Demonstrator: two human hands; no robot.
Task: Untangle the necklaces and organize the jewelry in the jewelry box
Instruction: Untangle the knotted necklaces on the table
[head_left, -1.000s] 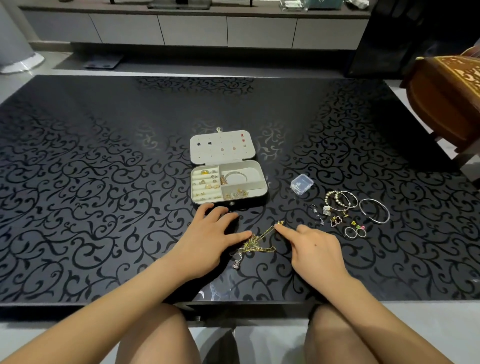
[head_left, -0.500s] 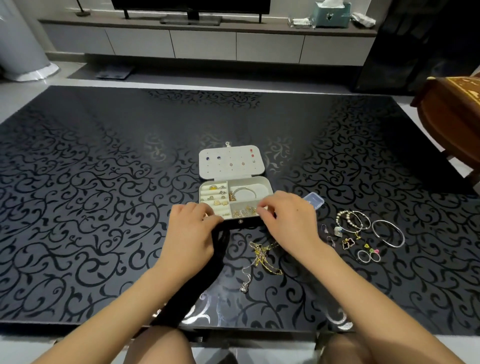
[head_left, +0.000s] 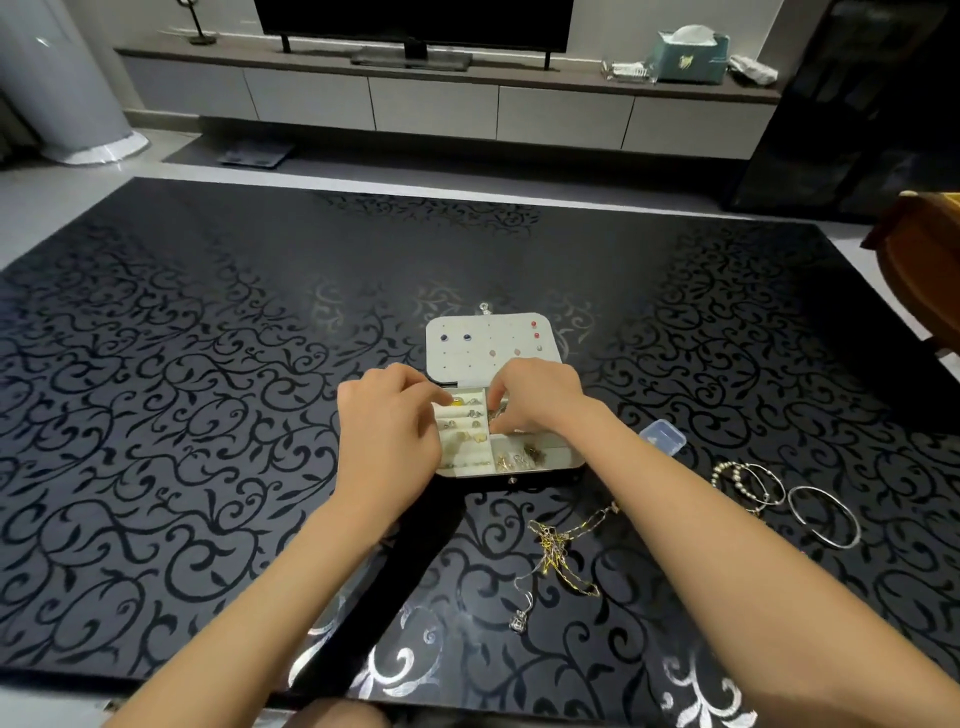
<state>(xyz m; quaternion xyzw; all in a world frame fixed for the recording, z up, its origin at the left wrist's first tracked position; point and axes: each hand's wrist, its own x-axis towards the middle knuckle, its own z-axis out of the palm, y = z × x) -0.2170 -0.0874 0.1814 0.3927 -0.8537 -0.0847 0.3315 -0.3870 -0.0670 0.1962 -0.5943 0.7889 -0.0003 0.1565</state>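
Together, the left hand (head_left: 387, 418) and right hand (head_left: 543, 395) are dipping curled fingers (head_left: 410, 375) into the open jewelry box (head_left: 514, 332); whether they are gripping anything, one cannot tell.

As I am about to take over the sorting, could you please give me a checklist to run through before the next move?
1. Jewelry box open: ok, lid folded back.
2. Necklaces untangled: not ok, knotted heap on the table.
3. Bracelets stowed: not ok, they lie right of the box.
4. Right hand holding something: cannot tell, grip hidden inside a compartment.
5. Left hand free: cannot tell, it covers the box's left edge.
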